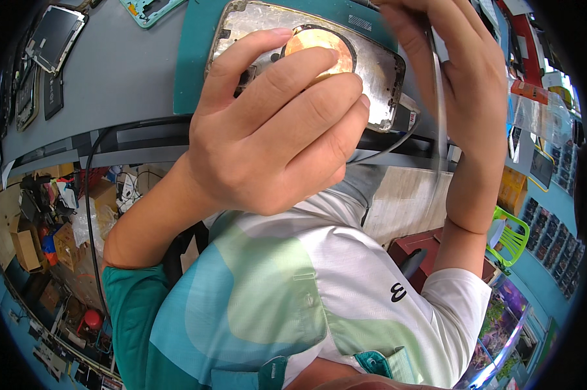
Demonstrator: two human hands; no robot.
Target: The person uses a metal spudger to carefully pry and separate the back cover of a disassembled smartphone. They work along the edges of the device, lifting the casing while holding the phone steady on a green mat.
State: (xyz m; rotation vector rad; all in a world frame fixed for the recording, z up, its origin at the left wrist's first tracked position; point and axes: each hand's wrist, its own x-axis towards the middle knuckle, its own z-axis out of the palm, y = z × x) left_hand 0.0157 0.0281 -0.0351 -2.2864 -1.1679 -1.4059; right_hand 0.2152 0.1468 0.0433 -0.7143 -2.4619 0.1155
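My left hand (267,130) curls over a silver phone housing (381,84), its fingertips on and beside a round copper-coloured coil (309,42) in the middle. Its thumb is hidden. The housing lies on a teal mat (192,65). My right hand (462,78) is raised at the housing's right, fingers bent and partly blurred, by a thin grey strand (439,143), smeared by motion; what it holds I cannot make out. A grey cable (391,146) runs from near the housing's lower right corner.
Disassembled phones and screens (53,36) lie on the grey bench (124,71) at left, near a turquoise frame (147,10). A black cable (92,162) hangs over the edge. Cluttered boxes (26,244) sit lower left; a green chair (508,237) and phone-filled wall displays (553,247) are at right.
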